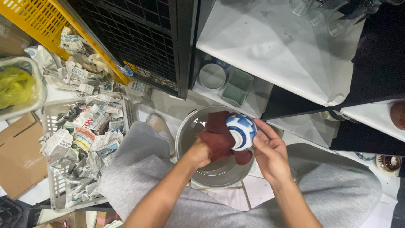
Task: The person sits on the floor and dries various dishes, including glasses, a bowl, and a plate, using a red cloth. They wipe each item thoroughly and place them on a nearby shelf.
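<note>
1. Biggest thing around the grip is the white shelf board (270,46), up and away from both hands, with a black wire crate (139,38) beside it and a yellow crate (38,19) further off to the left.
2. Well out to the left of the left hand sits a white plastic basket (52,177) stuffed with crumpled newspaper (84,135). Flat cardboard (17,156) lies past that.
3. Right under both hands is a grey metal basin (190,126), sitting on the floor between the person's grey-trousered knees (139,169).
4. Left hand (198,152) is bunched up tight around a dark red cloth (219,135), pressing it against the bowl. Most of the fingers are buried in the cloth, so I can't see them.
5. Right hand (270,152) is wrapped around a small blue and white bowl (241,131), fingers curled on its far side. The bowl is tilted on its side above the basin, foot ring facing the camera, touching the cloth on its left.
6. Just beyond the basin, up from the grip: a round lidded tin (212,76) and a square green glass dish (238,86).
</note>
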